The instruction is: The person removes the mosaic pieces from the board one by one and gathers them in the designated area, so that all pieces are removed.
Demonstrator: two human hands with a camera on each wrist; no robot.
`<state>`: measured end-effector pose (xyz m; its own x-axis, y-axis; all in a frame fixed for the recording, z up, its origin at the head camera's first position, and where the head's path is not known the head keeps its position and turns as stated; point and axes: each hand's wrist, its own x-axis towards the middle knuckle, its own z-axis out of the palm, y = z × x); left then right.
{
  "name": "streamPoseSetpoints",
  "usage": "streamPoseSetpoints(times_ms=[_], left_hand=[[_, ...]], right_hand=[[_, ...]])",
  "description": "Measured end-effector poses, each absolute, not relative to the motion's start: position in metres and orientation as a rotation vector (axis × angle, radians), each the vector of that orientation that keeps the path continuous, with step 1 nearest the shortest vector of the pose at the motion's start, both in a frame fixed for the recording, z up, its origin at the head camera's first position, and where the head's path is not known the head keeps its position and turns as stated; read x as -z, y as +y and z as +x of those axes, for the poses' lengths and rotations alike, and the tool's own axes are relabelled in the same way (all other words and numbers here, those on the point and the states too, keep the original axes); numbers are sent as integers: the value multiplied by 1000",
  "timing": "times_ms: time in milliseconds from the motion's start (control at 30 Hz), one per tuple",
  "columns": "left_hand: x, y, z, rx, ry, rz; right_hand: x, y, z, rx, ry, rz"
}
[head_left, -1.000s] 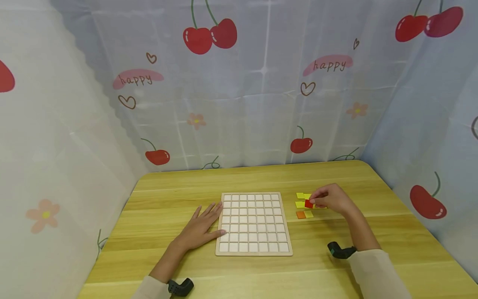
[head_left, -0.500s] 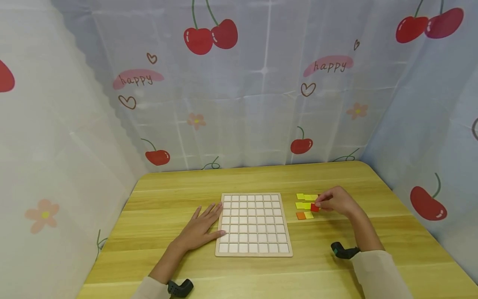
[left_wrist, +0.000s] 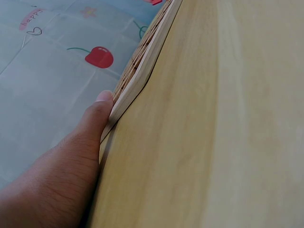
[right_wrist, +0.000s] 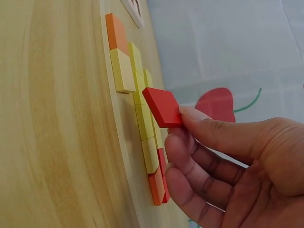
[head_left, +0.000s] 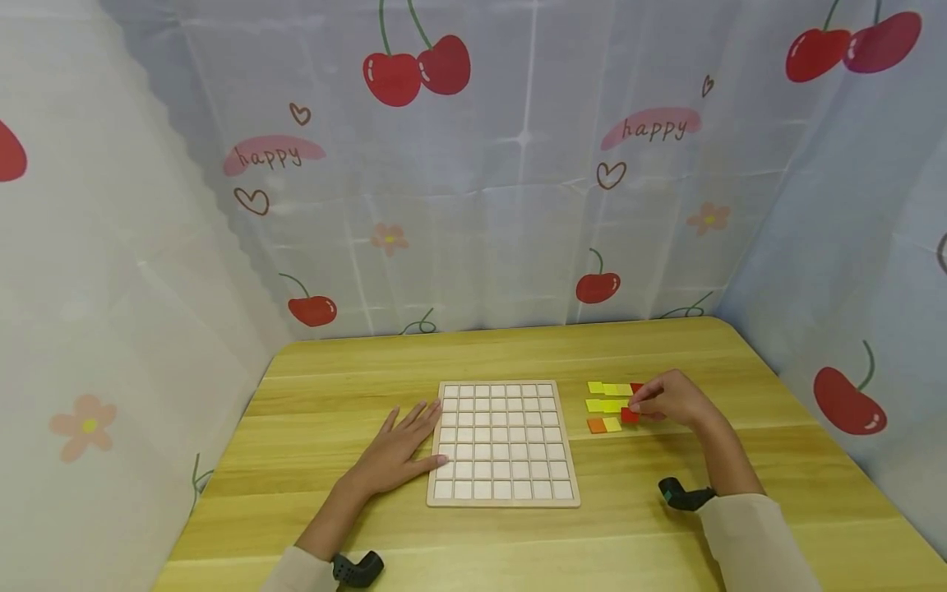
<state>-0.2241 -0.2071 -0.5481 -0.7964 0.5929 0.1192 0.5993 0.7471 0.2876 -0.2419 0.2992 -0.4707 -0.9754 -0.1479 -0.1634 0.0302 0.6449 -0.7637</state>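
Note:
My right hand (head_left: pixel 672 397) pinches a red square tile (right_wrist: pixel 163 108) between thumb and fingertips, raised off the table in the right wrist view. Beside it lie rows of small tiles: an orange tile (head_left: pixel 596 426) with a pale yellow tile (head_left: pixel 612 424) in the nearest row, and yellow tiles (head_left: pixel 595 405) behind. More red tiles (right_wrist: pixel 165 190) sit at the far end of the rows, partly hidden. With spread fingers, my left hand (head_left: pixel 395 456) rests at the left edge of a wooden grid board (head_left: pixel 503 503), its thumb touching the rim.
The board's square cells are pale, with raised dividers. Wood-grained tabletop (head_left: pixel 355 362) surrounds the board and tiles. A cherry-print curtain (head_left: pixel 473 230) hangs behind the table and along both sides. Black wrist cameras (head_left: pixel 684 496) are strapped to both forearms.
My right hand has carried the red tile rightward and slightly toward me, past the yellow tiles to the end of the nearest row. The left hand has stayed in place.

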Motion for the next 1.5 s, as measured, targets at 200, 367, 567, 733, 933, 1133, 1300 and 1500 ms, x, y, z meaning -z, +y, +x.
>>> streamPoseSetpoints(times_ms=[200, 367, 567, 733, 933, 1133, 1300, 1500], left_hand=[[545, -206, -223, 501, -2892, -999], [543, -206, -223, 485, -2900, -997], [544, -206, -224, 479, -2902, -1003], [547, -207, -224, 498, -2892, -999], [549, -207, -225, 489, -2927, -984], [546, -207, -223, 502, -2893, -997], [547, -207, -224, 505, -2889, -994], [550, -207, -225, 486, -2918, -991]], right_hand=[[471, 298, -241, 1199, 2667, -139], [473, 298, -241, 1190, 2655, -160], [476, 299, -242, 1197, 2647, -178], [479, 298, -244, 1186, 2650, -179], [478, 296, -244, 1180, 2655, -154], [478, 295, -244, 1189, 2651, -158], [477, 295, -245, 1185, 2646, -138], [478, 295, -245, 1173, 2642, -115]])
